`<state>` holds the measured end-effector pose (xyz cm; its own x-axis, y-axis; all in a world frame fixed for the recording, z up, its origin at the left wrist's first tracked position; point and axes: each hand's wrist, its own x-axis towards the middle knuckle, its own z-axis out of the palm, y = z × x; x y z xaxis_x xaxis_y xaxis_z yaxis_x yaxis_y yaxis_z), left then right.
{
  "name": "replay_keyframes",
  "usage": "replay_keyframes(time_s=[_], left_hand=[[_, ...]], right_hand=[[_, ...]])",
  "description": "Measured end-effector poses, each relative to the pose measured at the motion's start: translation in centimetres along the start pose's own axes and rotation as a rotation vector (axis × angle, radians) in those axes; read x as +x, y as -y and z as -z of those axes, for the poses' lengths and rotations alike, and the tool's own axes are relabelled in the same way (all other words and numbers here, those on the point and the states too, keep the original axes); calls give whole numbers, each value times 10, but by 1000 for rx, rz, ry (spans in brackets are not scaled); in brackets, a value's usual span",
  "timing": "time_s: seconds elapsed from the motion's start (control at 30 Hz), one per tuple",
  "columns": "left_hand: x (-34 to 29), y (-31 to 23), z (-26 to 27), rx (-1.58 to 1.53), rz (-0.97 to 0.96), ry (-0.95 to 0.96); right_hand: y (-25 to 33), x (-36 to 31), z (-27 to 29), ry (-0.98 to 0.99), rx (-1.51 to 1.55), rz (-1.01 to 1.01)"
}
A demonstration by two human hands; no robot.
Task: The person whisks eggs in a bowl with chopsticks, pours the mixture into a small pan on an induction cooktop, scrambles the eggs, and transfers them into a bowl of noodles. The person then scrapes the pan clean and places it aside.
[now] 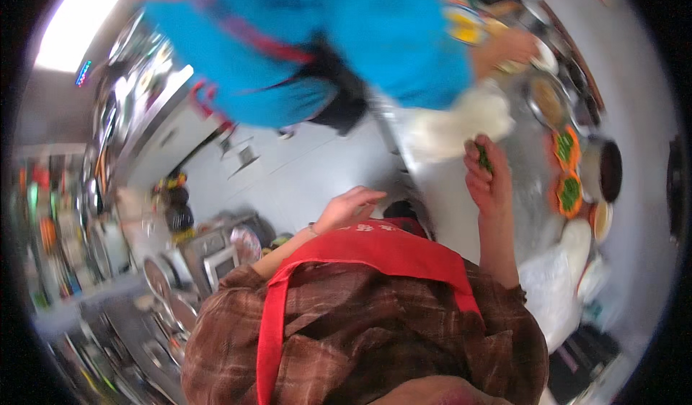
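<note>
My right hand (489, 183) is raised over the steel worktop (526, 152), its fingers closed round a pinch of chopped greens (484, 160). Just beyond it on the worktop lies a large pale mass that looks like dough (450, 127), smeared by motion. My left hand (350, 209) hangs in front of my red apron (375, 250), off the worktop's left edge. Its fingers stretch out with nothing visible in them. Two orange bowls (561, 194) of chopped greens stand at the worktop's right side, nearest to my right hand.
Across from me a co-worker in blue (288, 37) leans over the worktop, one hand (508, 50) near its far end. A metal bowl of tan contents (548, 100) and a dark-mouthed pot (604, 170) line the right side. Cluttered shelves (65, 239) stand left.
</note>
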<state>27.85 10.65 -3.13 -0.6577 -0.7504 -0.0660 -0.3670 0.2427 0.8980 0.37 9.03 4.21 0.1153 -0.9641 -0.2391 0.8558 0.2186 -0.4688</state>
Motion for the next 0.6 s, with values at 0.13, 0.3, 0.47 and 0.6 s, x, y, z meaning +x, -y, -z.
replay_keyframes(time_s=[0.13, 0.3, 0.47, 0.6], left_hand=[[-114, 32, 64, -218, 174, -61], [-234, 79, 139, -139, 236, -524], [-295, 110, 199, -284, 359, -796], [-320, 168, 266, -700, 443, -877]], right_hand=[[-135, 23, -74, 62, 58, -394], [-294, 101, -182, 310, -40, -653], [-413, 184, -261, 390, -92, -784], [-493, 288, -301, 418, -161, -720]])
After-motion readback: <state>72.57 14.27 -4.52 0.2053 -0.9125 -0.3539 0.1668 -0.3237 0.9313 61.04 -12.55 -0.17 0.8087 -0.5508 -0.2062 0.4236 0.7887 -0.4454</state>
